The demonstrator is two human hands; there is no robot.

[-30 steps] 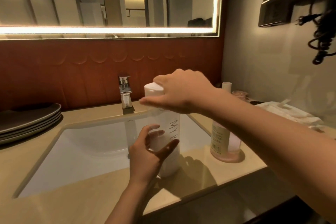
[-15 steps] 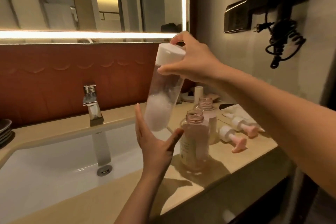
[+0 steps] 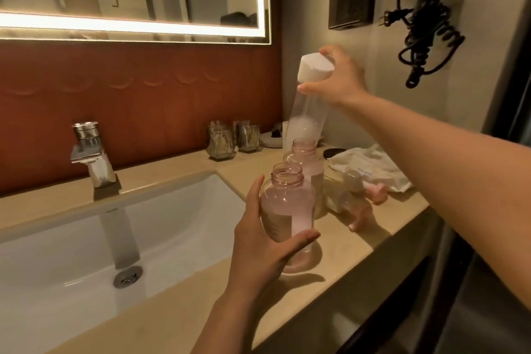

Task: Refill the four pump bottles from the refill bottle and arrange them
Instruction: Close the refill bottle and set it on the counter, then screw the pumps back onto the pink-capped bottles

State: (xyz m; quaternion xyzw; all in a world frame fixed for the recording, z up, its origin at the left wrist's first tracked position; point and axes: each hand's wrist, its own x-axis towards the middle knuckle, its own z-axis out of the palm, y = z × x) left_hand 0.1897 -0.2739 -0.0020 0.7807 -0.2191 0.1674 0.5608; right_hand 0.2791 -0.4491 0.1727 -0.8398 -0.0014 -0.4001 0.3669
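Note:
A tall clear refill bottle point(image 3: 305, 112) with a white cap hangs upright, a little white liquid in its bottom. My right hand point(image 3: 342, 80) grips it by the cap. Its base hovers just above the open neck of the rear pink pump bottle point(image 3: 309, 164) on the counter. In front stands a second open pink pump bottle point(image 3: 287, 204), and my left hand point(image 3: 255, 250) holds it with fingers and thumb curled round its body. Two removed pump heads point(image 3: 352, 198) with pink nozzles lie on the counter right of the bottles.
A white sink basin point(image 3: 71, 238) with a chrome faucet point(image 3: 89, 152) fills the left. Two glass tumblers point(image 3: 230, 139) stand by the back wall. A crumpled white cloth point(image 3: 370, 167) lies at the right. A hair dryer point(image 3: 416, 8) hangs on the wall. The counter edge point(image 3: 373, 261) runs close in front.
My right hand lifted the refill bottle off the counter and carried it right, over the rear pink bottle. My left hand left the refill bottle and took hold of the front pink bottle.

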